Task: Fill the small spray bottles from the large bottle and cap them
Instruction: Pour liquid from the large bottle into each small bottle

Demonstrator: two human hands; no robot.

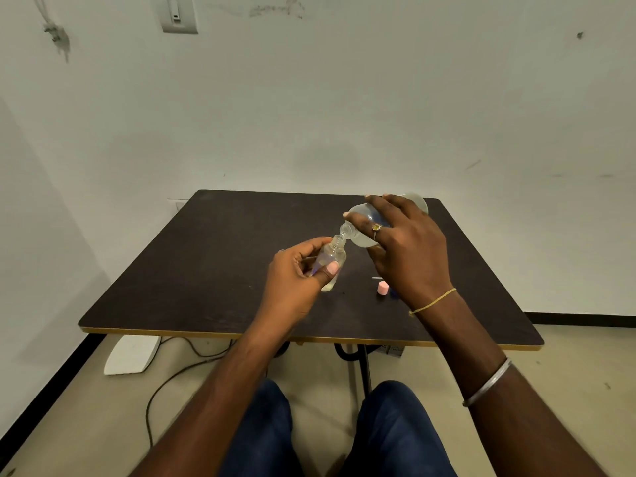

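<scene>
The dark table point(223, 263) lay under both hands, and neither bottle rested on it. The right hand point(406, 249) had its fingers curled over the top of the large bottle point(359, 212) and gripped it. The bottle was tipped over nearly on its side, its base sticking out past the fingertips on the far side and its open neck pointing down and left from the grip.

Just under that neck, the left hand point(296, 280) gripped the small spray bottle point(335, 254), thumb across the front and fingers curled behind. The uncapped mouth stood clear above the thumb, tilted to meet the large bottle's neck, and the two mouths were touching or nearly so.

Below the right wrist a pink cap point(382, 288) stood on the table. A small blue thing point(393, 295) sat just beside it, mostly hidden by the wrist.
</scene>
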